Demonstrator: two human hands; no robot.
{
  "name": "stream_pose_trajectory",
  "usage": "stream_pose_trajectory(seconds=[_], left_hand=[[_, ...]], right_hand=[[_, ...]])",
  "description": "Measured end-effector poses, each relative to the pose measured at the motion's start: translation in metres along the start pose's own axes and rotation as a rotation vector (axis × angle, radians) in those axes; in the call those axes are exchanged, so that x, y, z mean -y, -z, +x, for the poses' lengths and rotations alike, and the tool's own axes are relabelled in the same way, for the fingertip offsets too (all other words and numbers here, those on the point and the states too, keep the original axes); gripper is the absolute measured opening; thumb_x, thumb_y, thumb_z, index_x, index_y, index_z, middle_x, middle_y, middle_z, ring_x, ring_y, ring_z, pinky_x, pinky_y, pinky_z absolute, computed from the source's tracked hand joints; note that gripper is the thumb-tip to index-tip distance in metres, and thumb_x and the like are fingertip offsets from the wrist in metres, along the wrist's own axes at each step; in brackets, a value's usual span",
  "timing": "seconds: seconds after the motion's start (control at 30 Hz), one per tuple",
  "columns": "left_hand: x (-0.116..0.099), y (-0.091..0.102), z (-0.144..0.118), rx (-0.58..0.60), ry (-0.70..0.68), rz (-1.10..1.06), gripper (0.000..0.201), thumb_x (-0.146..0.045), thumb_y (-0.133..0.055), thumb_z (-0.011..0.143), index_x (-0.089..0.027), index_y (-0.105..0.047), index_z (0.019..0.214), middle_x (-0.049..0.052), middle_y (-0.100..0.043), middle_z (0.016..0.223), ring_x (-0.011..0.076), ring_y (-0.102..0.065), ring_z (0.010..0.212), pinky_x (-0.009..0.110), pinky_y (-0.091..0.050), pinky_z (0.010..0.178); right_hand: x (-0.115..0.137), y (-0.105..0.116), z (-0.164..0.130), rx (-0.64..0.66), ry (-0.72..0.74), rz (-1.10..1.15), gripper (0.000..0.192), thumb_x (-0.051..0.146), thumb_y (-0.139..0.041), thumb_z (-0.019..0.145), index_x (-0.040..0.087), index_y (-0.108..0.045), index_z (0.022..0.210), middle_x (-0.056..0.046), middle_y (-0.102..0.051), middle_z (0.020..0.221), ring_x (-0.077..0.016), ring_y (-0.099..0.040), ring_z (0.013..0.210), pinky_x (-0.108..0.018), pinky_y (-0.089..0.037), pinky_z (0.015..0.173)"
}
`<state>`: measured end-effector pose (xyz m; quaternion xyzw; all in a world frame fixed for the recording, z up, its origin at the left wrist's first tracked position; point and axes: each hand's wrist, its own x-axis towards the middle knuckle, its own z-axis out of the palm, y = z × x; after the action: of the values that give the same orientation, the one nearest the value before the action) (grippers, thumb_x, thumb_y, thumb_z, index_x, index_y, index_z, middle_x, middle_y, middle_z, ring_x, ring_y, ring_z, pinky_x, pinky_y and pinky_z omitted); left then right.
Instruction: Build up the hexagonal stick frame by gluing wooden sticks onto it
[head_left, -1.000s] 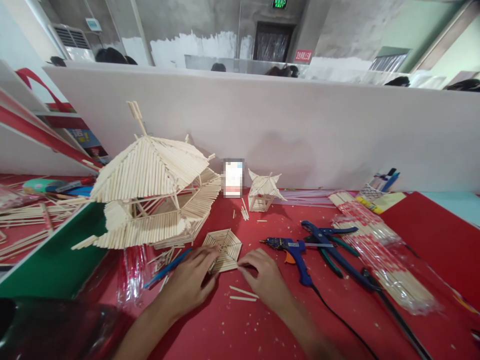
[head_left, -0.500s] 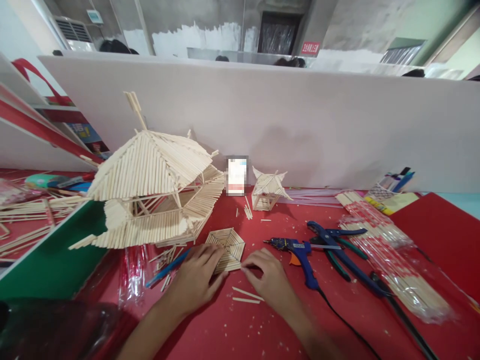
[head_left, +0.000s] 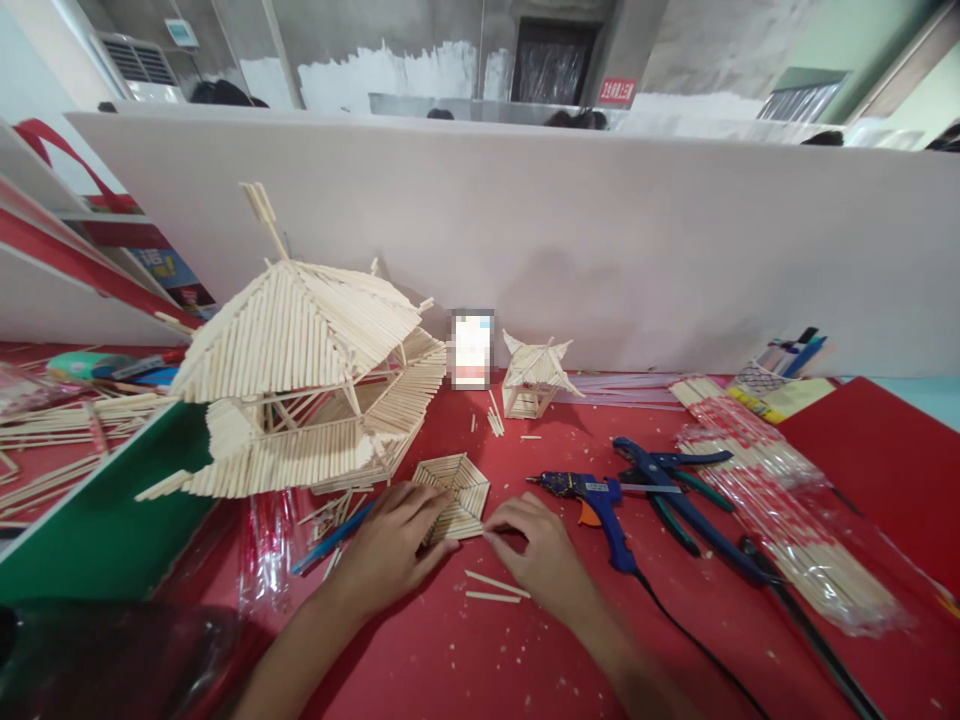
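A small hexagonal panel of wooden sticks (head_left: 471, 490), laid in nested rings like a web, lies flat on the red tabletop. Over its left part my left hand (head_left: 401, 525) holds it down, fingers bent across the top and thumb by the front edge. My right hand (head_left: 529, 540) pinches at the panel's front right corner, thumb and forefinger together; whether a separate stick end is between them I cannot tell. Two loose sticks (head_left: 493, 597) lie in front. Left of my left hand is a blue pen-like rod (head_left: 330, 541) among short stick pieces.
A large stick-built pavilion (head_left: 300, 330) stands at left, a small one (head_left: 536, 375) farther back. At right lie a blue glue gun (head_left: 585, 488) with its cord, blue-handled pliers (head_left: 675, 490) and wrapped stick bundles (head_left: 787, 510). A white partition (head_left: 637, 250) closes off the back.
The camera view has shifted very slightly. Both hands stay at the panel in nearly the same pose.
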<state>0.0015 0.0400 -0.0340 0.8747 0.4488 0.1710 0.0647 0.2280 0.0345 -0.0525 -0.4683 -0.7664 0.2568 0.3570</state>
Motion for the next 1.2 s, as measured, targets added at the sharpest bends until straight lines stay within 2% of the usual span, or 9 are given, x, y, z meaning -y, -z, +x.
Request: stream_pose_trajectory(seconds=[0.5,0.7,0.83,0.9,1.2], left_hand=[[0.0012,0.0022,0.0001,0.011,-0.024,0.002,0.038,-0.035,-0.054,0.094,-0.022,-0.059,0.129,0.009,-0.066,0.123,0.0265,-0.057,0.114,0.043,-0.046,0.102],[-0.0048,0.0047,0.0034,0.019,-0.002,0.026,0.037,-0.027,-0.059,0.087,-0.022,-0.060,0.124,0.009,-0.061,0.128,0.0283,-0.057,0.113,0.044,-0.048,0.099],[-0.0073,0.0041,0.0052,0.034,0.015,0.079,0.035,-0.038,-0.056,0.091,-0.024,-0.061,0.123,0.009,-0.050,0.144,0.0319,-0.054,0.119,0.048,-0.046,0.100],[-0.0067,0.0033,0.0058,0.046,0.009,0.076,0.037,-0.043,-0.054,0.094,-0.024,-0.060,0.124,0.008,-0.052,0.143,0.0317,-0.053,0.120,0.048,-0.046,0.100],[-0.0024,0.0007,0.0051,0.049,0.008,0.053,0.035,-0.043,-0.054,0.094,-0.024,-0.062,0.122,0.008,-0.056,0.140,0.0301,-0.053,0.122,0.048,-0.043,0.103]], right_hand=[[-0.0026,-0.0044,-0.0014,-0.002,0.028,-0.029,0.017,0.005,-0.066,0.081,0.022,-0.068,0.078,-0.001,-0.070,0.078,-0.0182,-0.061,0.076,-0.029,-0.046,0.070],[0.0002,-0.0038,-0.0018,-0.009,0.032,-0.031,0.017,0.005,-0.067,0.081,0.021,-0.067,0.077,-0.001,-0.070,0.078,-0.0184,-0.060,0.077,-0.028,-0.045,0.069],[0.0005,-0.0035,-0.0021,-0.001,0.030,-0.029,0.016,0.006,-0.065,0.082,0.021,-0.067,0.077,-0.001,-0.069,0.077,-0.0188,-0.060,0.076,-0.028,-0.045,0.069],[-0.0006,-0.0042,-0.0023,0.001,0.031,-0.026,0.015,0.007,-0.065,0.083,0.022,-0.067,0.078,-0.001,-0.069,0.078,-0.0190,-0.060,0.076,-0.029,-0.045,0.070],[-0.0023,-0.0010,-0.0040,0.009,0.012,0.014,0.013,0.008,-0.063,0.084,0.021,-0.066,0.084,-0.002,-0.069,0.083,-0.0192,-0.061,0.081,-0.030,-0.047,0.074]])
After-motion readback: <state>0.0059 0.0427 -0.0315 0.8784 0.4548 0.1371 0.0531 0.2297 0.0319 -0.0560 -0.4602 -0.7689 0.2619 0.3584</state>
